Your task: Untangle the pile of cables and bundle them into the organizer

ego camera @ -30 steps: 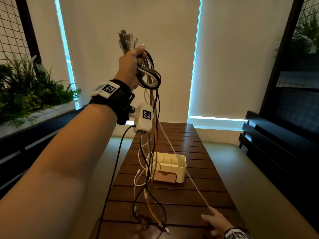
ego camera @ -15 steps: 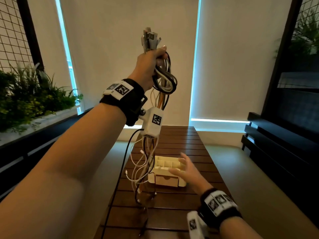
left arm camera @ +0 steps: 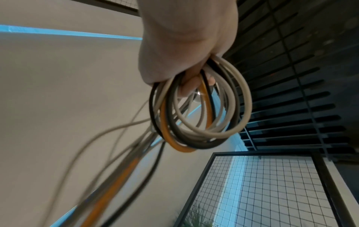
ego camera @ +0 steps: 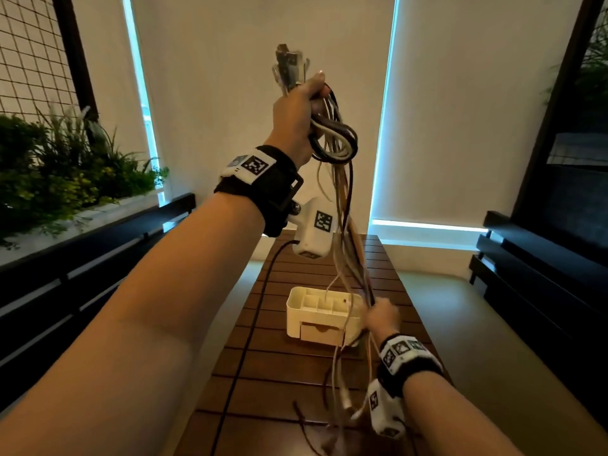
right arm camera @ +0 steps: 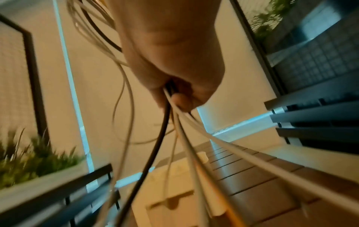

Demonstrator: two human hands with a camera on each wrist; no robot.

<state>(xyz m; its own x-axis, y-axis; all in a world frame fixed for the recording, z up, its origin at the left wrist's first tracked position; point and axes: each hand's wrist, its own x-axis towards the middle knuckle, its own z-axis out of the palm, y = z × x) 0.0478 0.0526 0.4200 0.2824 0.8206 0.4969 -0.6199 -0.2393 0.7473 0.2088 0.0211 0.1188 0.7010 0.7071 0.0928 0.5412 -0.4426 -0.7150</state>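
My left hand [ego camera: 301, 105] is raised high and grips a bundle of white, black and orange cables [ego camera: 339, 139], looped into a small coil [left arm camera: 200, 116] below the fist, with plug ends [ego camera: 289, 65] sticking up above it. The strands hang down to my right hand [ego camera: 381, 315], which grips them lower down beside the organizer [ego camera: 320, 319]. Past that fist the cable tails [ego camera: 342, 399] trail to the table. The organizer is a cream box with open compartments on top and a small drawer in front. In the right wrist view the fingers [right arm camera: 180, 99] curl round the strands.
The organizer stands on a long dark slatted wooden table [ego camera: 289, 366]. A black lead [ego camera: 253, 324] from my left wrist camera runs down the table's left side. A planter with greenery [ego camera: 59, 169] is at the left, a dark slatted bench [ego camera: 539, 258] at the right.
My right hand rose from the table's near edge, passed the organizer with fingers spread, and now grips the hanging strands. My left hand stays raised with the coil.
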